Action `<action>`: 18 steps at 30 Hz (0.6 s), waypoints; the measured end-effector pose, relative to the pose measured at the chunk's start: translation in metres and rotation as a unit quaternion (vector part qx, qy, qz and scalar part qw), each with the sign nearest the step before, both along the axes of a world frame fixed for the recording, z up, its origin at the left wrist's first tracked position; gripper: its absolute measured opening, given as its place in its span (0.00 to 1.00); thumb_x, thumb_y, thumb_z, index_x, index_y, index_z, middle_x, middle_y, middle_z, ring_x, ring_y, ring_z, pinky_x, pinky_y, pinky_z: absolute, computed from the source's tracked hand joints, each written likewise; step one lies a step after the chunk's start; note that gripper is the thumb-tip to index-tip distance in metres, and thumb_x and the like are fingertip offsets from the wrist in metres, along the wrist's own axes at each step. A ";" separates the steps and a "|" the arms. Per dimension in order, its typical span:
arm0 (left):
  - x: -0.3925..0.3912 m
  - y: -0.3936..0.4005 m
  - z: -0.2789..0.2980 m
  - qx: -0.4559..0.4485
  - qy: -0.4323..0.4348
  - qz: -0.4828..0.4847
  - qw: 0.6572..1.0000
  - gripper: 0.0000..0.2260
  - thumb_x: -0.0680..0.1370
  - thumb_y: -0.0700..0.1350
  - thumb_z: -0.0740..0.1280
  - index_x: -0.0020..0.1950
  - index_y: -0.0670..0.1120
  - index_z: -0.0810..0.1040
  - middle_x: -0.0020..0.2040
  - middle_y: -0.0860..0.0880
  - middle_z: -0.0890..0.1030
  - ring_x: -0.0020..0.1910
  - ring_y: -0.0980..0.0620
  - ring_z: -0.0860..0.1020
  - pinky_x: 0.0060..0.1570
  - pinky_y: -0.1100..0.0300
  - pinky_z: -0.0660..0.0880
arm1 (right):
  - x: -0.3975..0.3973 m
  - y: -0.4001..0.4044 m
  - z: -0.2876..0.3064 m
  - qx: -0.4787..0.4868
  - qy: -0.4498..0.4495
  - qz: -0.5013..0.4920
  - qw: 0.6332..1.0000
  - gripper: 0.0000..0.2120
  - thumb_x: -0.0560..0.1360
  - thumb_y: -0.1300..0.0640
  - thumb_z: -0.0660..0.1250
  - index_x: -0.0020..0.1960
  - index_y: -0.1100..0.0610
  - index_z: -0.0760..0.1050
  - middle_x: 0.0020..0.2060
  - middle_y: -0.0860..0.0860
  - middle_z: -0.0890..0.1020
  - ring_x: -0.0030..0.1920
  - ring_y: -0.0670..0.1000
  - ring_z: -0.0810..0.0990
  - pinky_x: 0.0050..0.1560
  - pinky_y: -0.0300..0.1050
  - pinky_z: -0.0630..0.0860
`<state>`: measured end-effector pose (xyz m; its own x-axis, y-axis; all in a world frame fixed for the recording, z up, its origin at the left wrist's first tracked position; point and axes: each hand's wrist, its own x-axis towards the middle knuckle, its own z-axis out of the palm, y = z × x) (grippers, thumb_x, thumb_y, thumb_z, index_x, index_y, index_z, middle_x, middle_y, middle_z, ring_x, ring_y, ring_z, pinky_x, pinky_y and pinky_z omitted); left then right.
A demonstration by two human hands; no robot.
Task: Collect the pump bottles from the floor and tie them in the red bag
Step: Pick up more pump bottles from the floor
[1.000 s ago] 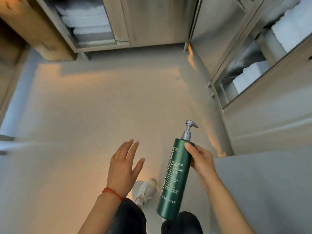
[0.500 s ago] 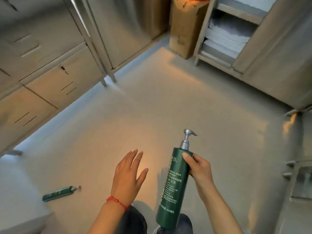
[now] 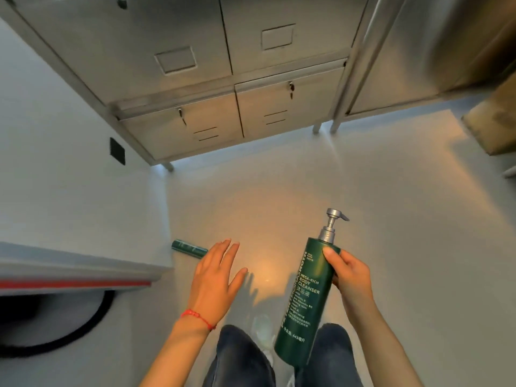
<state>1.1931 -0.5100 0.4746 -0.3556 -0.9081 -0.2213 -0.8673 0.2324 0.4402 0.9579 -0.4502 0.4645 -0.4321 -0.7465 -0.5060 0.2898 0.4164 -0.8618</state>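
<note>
My right hand (image 3: 349,277) grips a tall dark green pump bottle (image 3: 303,300) near its shoulder, held almost upright with the silver pump on top. A second green bottle (image 3: 187,248) lies on its side on the grey floor, close to the foot of a white counter. My left hand (image 3: 215,277) hovers flat with fingers spread, and its fingertips cover that bottle's right end. It holds nothing. A red string circles the left wrist. No red bag is in view.
A steel cabinet (image 3: 212,79) with drawers and keys stands ahead on short legs. The white counter (image 3: 78,219) with a red stripe fills the left. A cardboard box (image 3: 494,118) sits at the right edge. My legs and a white shoe (image 3: 262,326) are below.
The view has swung left, from shelves with towels to the drawer cabinet. The bottle on the floor now lies just beyond my left fingertips. The right hand's grip is unchanged.
</note>
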 end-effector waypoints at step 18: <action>0.051 -0.137 -0.019 -0.010 0.009 0.061 0.998 0.20 0.74 0.44 0.68 0.64 0.40 0.71 0.65 0.39 0.73 0.64 0.40 0.70 0.63 0.46 0.67 | 0.043 -0.170 -0.016 0.014 -0.005 0.047 0.999 0.03 0.70 0.54 0.70 0.41 0.52 0.82 0.34 0.44 0.85 0.36 0.43 0.82 0.39 0.37 0.78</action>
